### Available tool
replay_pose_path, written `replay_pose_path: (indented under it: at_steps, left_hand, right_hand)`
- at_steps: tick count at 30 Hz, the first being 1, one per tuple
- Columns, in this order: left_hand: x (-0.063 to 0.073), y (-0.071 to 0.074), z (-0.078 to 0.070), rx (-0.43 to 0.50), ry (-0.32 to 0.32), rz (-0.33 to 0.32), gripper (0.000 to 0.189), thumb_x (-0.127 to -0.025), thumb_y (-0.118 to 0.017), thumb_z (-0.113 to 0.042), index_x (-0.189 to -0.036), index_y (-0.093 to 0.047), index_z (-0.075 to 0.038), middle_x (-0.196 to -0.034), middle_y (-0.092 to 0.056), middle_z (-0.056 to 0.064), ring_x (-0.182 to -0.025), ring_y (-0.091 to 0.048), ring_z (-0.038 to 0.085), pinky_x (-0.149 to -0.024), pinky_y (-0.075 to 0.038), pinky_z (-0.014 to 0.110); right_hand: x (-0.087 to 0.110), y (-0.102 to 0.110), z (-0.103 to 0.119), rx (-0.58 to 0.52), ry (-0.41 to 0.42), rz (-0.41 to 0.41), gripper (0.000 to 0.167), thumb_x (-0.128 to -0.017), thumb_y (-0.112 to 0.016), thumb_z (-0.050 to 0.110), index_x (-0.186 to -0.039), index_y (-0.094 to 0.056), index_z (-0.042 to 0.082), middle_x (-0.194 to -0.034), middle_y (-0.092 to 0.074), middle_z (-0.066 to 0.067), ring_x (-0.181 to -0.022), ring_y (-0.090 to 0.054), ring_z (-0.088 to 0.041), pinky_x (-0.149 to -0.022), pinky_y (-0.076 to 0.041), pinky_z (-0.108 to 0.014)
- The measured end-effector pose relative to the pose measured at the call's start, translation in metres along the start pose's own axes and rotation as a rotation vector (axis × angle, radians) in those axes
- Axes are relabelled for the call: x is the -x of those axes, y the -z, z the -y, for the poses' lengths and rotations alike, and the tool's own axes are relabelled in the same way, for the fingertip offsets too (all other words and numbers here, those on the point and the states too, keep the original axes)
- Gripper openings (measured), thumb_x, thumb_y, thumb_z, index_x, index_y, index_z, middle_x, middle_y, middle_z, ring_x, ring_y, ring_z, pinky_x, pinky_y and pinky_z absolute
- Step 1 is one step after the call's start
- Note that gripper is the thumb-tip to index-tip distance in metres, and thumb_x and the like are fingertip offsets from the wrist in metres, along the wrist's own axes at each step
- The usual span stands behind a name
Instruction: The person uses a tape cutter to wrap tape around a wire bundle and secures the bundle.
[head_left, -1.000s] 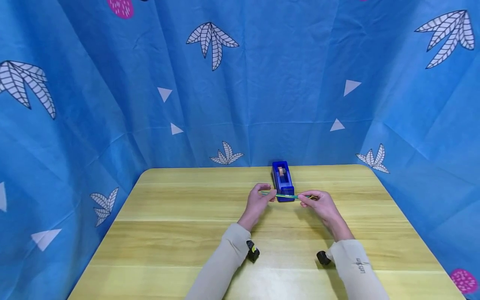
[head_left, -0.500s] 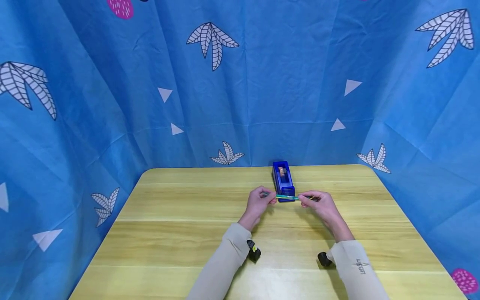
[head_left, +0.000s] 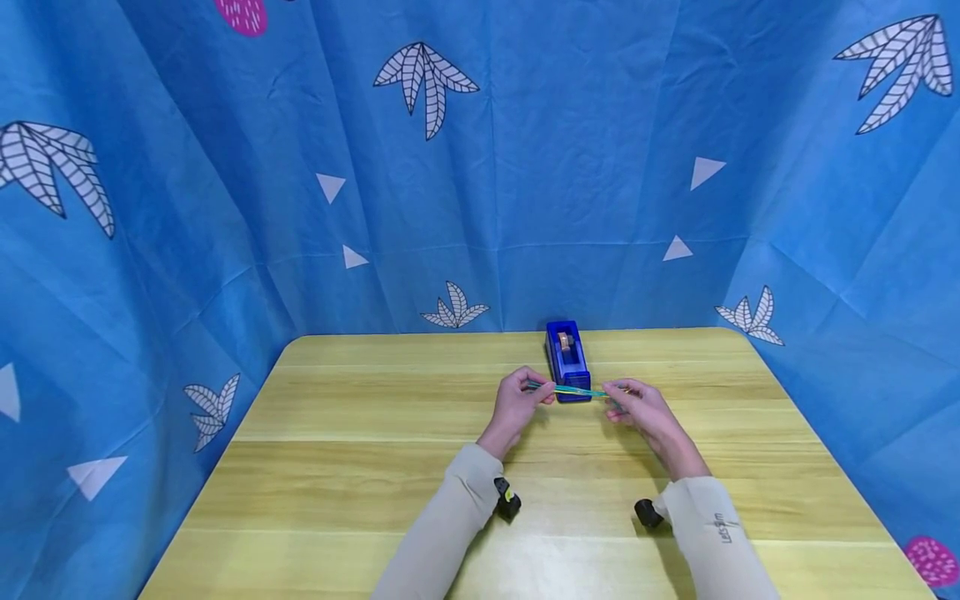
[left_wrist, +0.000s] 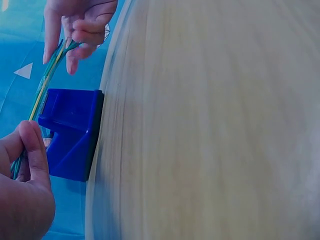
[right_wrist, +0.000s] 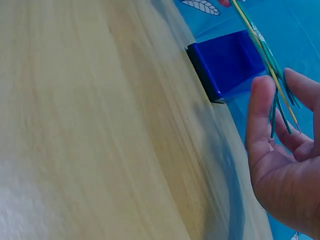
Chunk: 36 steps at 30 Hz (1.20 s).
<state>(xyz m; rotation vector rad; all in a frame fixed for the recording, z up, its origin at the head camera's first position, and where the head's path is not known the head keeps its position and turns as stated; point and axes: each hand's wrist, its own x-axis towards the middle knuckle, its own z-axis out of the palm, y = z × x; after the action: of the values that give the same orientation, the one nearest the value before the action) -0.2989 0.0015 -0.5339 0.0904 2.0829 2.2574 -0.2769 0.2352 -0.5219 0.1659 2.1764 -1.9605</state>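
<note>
A thin bundle of green and yellow wires (head_left: 577, 391) stretches between both hands, in front of a blue tape dispenser (head_left: 567, 358). My left hand (head_left: 517, 407) pinches one end between thumb and fingers, seen close in the left wrist view. My right hand (head_left: 643, 412) has its thumb and forefinger on either side of the other end. There, in the right wrist view, the loose wire ends (right_wrist: 280, 112) fan out past the fingertips. A pale, shiny band wraps the wires (right_wrist: 258, 36) partway along. The dispenser carries a small roll of tape (head_left: 564, 342).
The dispenser stands near the back edge of a light wooden table (head_left: 360, 450). A blue patterned curtain (head_left: 570, 150) hangs behind and at both sides. A black wrist camera (head_left: 507, 502) sits at the left cuff, another black camera (head_left: 648, 513) at the right.
My right hand has shifted its fingers on the wires, and its forefinger looks more raised. Green wire ends now show below its fingers. My left hand keeps its hold, almost in place.
</note>
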Motion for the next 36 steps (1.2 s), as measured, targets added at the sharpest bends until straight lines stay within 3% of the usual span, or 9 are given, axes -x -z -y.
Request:
replay_pose_path:
  at_steps: [5,8,12,15,19,24,31,34,36]
  left_hand:
    - [0.0006,-0.0005,-0.0016,-0.013,-0.029,0.002,0.008,-0.093,-0.075,-0.003,-0.098,-0.069,0.0,-0.093,-0.075,0.009,-0.088,-0.076,0.037,-0.084,-0.063,0.042]
    - [0.0,-0.0012,-0.0007,-0.022,-0.035,-0.005,0.008,-0.093,-0.075,-0.004,-0.098,-0.069,0.0,-0.091,-0.075,0.009,-0.092,-0.074,0.042,-0.084,-0.063,0.043]
    - [-0.0021,-0.004,0.0016,0.002,-0.037,-0.01,0.014,-0.094,-0.075,-0.006,-0.104,-0.067,0.001,-0.09,-0.073,0.007,-0.086,-0.075,0.036,-0.083,-0.063,0.044]
    - [-0.0037,-0.0066,0.003,0.049,-0.026,-0.02,0.02,-0.095,-0.075,-0.008,-0.11,-0.063,0.001,-0.089,-0.072,0.006,-0.078,-0.074,0.025,-0.083,-0.063,0.042]
    - [-0.0043,-0.0082,0.0041,0.054,0.001,-0.047,0.019,-0.097,-0.074,-0.013,-0.108,-0.064,-0.001,-0.088,-0.072,0.006,-0.075,-0.072,0.018,-0.083,-0.064,0.038]
    - [-0.0039,-0.006,0.0043,0.006,0.006,-0.047,0.011,-0.097,-0.073,-0.01,-0.104,-0.068,-0.003,-0.093,-0.074,0.008,-0.086,-0.075,0.026,-0.085,-0.063,0.038]
    - [-0.0022,-0.0007,0.0021,-0.019,-0.003,-0.017,0.006,-0.096,-0.072,-0.005,-0.1,-0.068,-0.004,-0.097,-0.075,0.009,-0.091,-0.075,0.029,-0.089,-0.061,0.041]
    - [-0.0021,-0.0001,0.0011,-0.017,-0.001,-0.013,0.005,-0.096,-0.072,-0.004,-0.097,-0.068,-0.006,-0.097,-0.075,0.008,-0.092,-0.074,0.03,-0.09,-0.061,0.043]
    - [-0.0023,-0.0004,0.0008,-0.013,-0.003,-0.013,0.006,-0.095,-0.073,-0.003,-0.096,-0.067,-0.006,-0.096,-0.075,0.008,-0.092,-0.074,0.031,-0.089,-0.061,0.043]
  right_hand:
    - [0.0008,0.0025,0.0018,-0.028,-0.009,0.013,0.045,-0.103,-0.067,0.031,-0.128,-0.06,-0.006,-0.105,-0.063,-0.006,-0.079,-0.066,-0.009,-0.076,-0.059,-0.023]
    - [0.0017,0.0048,0.0026,-0.077,0.004,0.009,0.033,-0.101,-0.07,0.023,-0.121,-0.067,-0.003,-0.098,-0.067,-0.001,-0.077,-0.066,-0.006,-0.074,-0.058,-0.021]
    - [0.0021,0.0066,0.0037,-0.092,0.032,-0.022,0.019,-0.098,-0.074,0.019,-0.111,-0.073,0.005,-0.089,-0.07,0.003,-0.079,-0.069,-0.006,-0.073,-0.057,-0.019]
    - [0.0022,0.007,0.004,-0.044,0.047,-0.057,0.016,-0.097,-0.076,0.02,-0.108,-0.075,0.01,-0.093,-0.069,0.006,-0.085,-0.07,-0.009,-0.076,-0.057,-0.022]
    - [0.0021,0.0062,0.0037,0.013,0.06,-0.074,0.022,-0.096,-0.077,0.023,-0.113,-0.075,0.009,-0.1,-0.066,0.008,-0.091,-0.069,-0.013,-0.082,-0.057,-0.025]
    - [0.0007,0.0041,0.0027,0.03,0.083,-0.069,0.035,-0.096,-0.077,0.022,-0.124,-0.07,0.002,-0.103,-0.065,0.006,-0.091,-0.069,-0.014,-0.081,-0.057,-0.026]
    - [-0.0014,0.0013,0.0012,-0.021,0.056,-0.003,0.064,-0.104,-0.064,0.031,-0.153,-0.041,-0.004,-0.132,-0.057,-0.011,-0.114,-0.068,-0.023,-0.103,-0.055,-0.032]
    - [-0.0007,-0.0005,0.0008,-0.039,0.02,0.017,0.071,-0.106,-0.059,0.04,-0.155,-0.033,-0.005,-0.138,-0.053,-0.018,-0.117,-0.066,-0.025,-0.103,-0.055,-0.031]
    - [-0.0002,-0.0022,0.0002,-0.052,-0.019,0.029,0.068,-0.106,-0.058,0.042,-0.15,-0.036,-0.006,-0.131,-0.057,-0.017,-0.109,-0.067,-0.021,-0.097,-0.058,-0.028]
